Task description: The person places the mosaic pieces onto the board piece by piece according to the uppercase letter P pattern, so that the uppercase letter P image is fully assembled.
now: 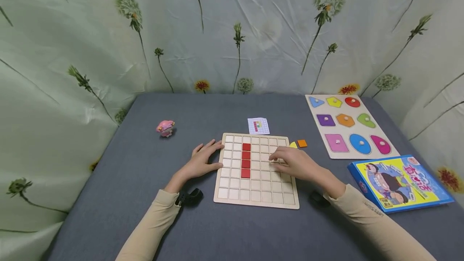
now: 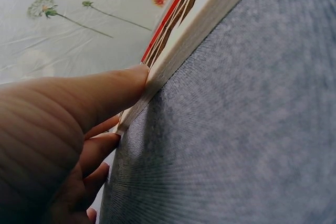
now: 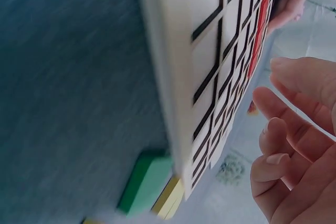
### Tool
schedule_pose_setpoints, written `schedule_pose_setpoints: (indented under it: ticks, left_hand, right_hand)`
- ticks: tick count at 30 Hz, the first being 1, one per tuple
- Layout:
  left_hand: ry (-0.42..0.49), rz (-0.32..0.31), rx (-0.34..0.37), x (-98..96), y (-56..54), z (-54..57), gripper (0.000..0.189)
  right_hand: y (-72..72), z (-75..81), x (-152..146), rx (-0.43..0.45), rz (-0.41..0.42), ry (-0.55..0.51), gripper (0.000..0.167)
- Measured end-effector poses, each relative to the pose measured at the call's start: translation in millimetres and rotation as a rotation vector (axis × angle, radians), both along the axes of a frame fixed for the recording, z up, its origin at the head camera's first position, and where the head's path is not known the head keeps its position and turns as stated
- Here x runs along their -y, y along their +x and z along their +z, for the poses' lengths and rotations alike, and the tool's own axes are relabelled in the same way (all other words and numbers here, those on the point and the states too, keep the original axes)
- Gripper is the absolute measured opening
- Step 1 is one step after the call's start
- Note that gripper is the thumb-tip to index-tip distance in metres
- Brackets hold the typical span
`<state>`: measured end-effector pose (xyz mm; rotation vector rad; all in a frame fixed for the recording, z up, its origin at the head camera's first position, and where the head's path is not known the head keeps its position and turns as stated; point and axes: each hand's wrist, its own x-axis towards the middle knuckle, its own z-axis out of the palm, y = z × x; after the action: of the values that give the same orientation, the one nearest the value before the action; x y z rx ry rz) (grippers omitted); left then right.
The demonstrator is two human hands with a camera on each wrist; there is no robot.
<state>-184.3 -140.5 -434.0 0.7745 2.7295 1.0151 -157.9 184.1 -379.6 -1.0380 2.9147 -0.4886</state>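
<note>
My left hand (image 1: 204, 159) is at the left edge of the wooden grid board (image 1: 255, 185), its fingers extended and spread apart, the thumb lower down the same side; the left wrist view shows me the thumb tip against the board's pale edge and a fingertip touching that edge too, so it steadies by contact rather than grasping. My right hand (image 1: 294, 163) is over the right half of the board, its fingers loosely bent, and in the right wrist view I see thumb and forefinger apart with nothing between them; whether any fingertip touches the squares, I cannot tell. The board lies flat on the grey worktop (image 1: 203, 110), near the middle, between the two hands. Four red squares (image 1: 246, 163) sit in its third column from the left, second to fifth row from the far edge, amid white ones. Just beyond the far edge I have a small printed card (image 1: 258, 125). By the right side, near my right hand, are a yellow piece (image 1: 293, 145) and an orange square (image 1: 302, 143), and the right wrist view adds a green piece (image 3: 144, 182) by the board's corner. Well off to the right lie a shape puzzle (image 1: 340, 130) and a blue-and-yellow box (image 1: 400, 182); a pink toy (image 1: 165, 128) stands far left.
</note>
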Motion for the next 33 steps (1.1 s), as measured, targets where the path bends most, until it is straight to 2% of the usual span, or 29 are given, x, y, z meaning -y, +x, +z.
schedule_pose_setpoints:
  ticks: [6, 13, 22, 33]
  left_hand:
    - [-0.011, 0.001, 0.007, 1.4, 0.7, -1.9, 0.061]
    - [-0.002, 0.009, -0.001, 1.9, 0.9, -0.8, 0.061]
    - [-0.014, 0.006, -0.003, 0.1, -0.3, -1.3, 0.061]
    - [-0.031, 0.015, -0.004, -0.9, -0.6, -1.7, 0.062]
  right_hand:
    - [2.1, -3.3, -21.1, 0.005, -0.026, -0.02, 0.018]
    - [3.5, -5.9, -38.5, -0.046, -0.041, -0.017, 0.017]
    - [11.7, -7.9, -59.5, 0.007, -0.088, -0.011, 0.016]
    - [19.5, -4.8, -88.5, -0.024, -0.134, 0.002, 0.017]
